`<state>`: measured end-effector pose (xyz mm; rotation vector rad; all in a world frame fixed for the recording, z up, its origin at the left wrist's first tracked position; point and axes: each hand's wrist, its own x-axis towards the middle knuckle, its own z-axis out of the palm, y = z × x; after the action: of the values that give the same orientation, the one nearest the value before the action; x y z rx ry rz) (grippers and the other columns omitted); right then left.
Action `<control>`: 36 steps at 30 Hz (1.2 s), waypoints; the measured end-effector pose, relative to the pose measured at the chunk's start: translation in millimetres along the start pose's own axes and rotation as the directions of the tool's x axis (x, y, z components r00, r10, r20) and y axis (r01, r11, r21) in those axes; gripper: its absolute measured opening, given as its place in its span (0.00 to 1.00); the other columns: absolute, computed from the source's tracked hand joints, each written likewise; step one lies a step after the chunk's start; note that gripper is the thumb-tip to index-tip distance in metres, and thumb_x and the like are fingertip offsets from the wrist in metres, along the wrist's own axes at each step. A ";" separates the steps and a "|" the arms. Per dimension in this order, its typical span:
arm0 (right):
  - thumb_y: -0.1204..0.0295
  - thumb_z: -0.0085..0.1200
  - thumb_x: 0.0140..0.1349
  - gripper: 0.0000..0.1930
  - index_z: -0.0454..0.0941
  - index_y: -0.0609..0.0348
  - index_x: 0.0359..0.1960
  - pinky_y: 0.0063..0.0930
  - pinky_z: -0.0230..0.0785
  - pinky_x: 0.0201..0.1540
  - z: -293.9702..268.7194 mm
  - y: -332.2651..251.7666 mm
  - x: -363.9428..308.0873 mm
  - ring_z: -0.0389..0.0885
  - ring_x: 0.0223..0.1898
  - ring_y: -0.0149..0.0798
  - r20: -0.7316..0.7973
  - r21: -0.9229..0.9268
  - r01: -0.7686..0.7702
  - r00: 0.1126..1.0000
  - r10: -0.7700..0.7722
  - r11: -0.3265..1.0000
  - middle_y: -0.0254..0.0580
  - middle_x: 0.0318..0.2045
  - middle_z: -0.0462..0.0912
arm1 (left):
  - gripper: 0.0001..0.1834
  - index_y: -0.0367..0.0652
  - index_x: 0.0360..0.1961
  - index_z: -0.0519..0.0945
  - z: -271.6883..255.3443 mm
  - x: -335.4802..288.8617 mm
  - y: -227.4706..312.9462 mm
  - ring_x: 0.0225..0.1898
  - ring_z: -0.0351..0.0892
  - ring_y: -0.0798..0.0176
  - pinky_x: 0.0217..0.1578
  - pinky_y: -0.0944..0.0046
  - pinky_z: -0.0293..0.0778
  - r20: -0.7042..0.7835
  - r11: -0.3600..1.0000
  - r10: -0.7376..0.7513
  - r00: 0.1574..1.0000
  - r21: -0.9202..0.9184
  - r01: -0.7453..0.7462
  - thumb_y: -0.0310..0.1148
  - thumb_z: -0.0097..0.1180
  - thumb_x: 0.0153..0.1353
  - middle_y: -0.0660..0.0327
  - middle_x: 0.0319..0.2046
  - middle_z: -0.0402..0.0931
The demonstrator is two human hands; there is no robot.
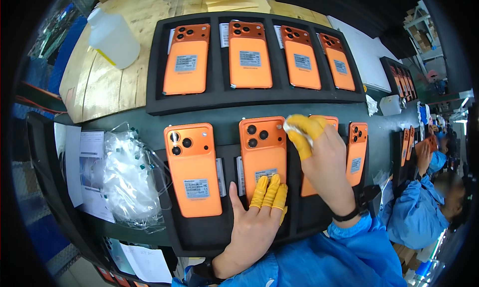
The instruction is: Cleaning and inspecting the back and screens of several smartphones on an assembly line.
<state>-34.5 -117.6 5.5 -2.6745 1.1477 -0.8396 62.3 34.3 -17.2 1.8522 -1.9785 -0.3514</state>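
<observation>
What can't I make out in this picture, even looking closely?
In the head view:
Second near-row phone: lower end, under the left hand.
Third near-row phone: middle, behind the right hand and wrist.
White wad: full shape, hidden by that hand.
Lower-left orange items: cut off by the lower edge.

Passable between upper tray (249, 98) and lower tray (227, 153); obstructed midway by right hand (324, 160), leftward by plastic bags (132, 182), rightward perhaps by container (390, 105).
</observation>
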 end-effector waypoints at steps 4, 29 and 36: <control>0.80 0.58 0.44 0.13 0.77 0.63 0.35 0.38 0.66 0.40 11.7 9.5 19.4 0.73 0.34 0.47 0.125 0.012 0.133 0.983 -0.134 0.991 0.45 0.30 0.75 | 0.19 0.41 0.47 0.78 -3.9 -0.7 0.0 0.49 0.79 0.63 0.61 0.25 0.41 0.019 1.000 0.007 1.000 -0.028 -0.007 0.36 0.59 0.54 0.57 0.47 0.78; 0.77 0.58 0.46 0.15 0.78 0.60 0.39 0.34 0.66 0.43 12.7 2.6 23.6 0.75 0.38 0.44 0.113 0.209 0.335 0.925 -0.363 0.919 0.42 0.36 0.77 | 0.15 0.41 0.43 0.80 -2.4 0.9 -2.0 0.43 0.81 0.64 0.61 0.26 0.37 -0.042 0.996 -0.021 0.999 -0.085 0.017 0.35 0.60 0.54 0.59 0.41 0.81; 0.83 0.59 0.45 0.18 0.78 0.61 0.41 0.35 0.67 0.39 27.7 -0.4 23.2 0.74 0.34 0.46 0.106 0.107 0.284 0.950 -0.295 0.953 0.44 0.33 0.76 | 0.16 0.42 0.43 0.80 -4.2 -0.6 0.2 0.37 0.83 0.65 0.62 0.26 0.37 0.023 0.997 -0.039 0.999 -0.065 0.040 0.36 0.60 0.54 0.60 0.34 0.82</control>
<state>-6.5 -136.6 -7.2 -2.8130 0.6826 -0.7337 64.0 35.3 -13.5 1.8558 -1.9230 -0.4444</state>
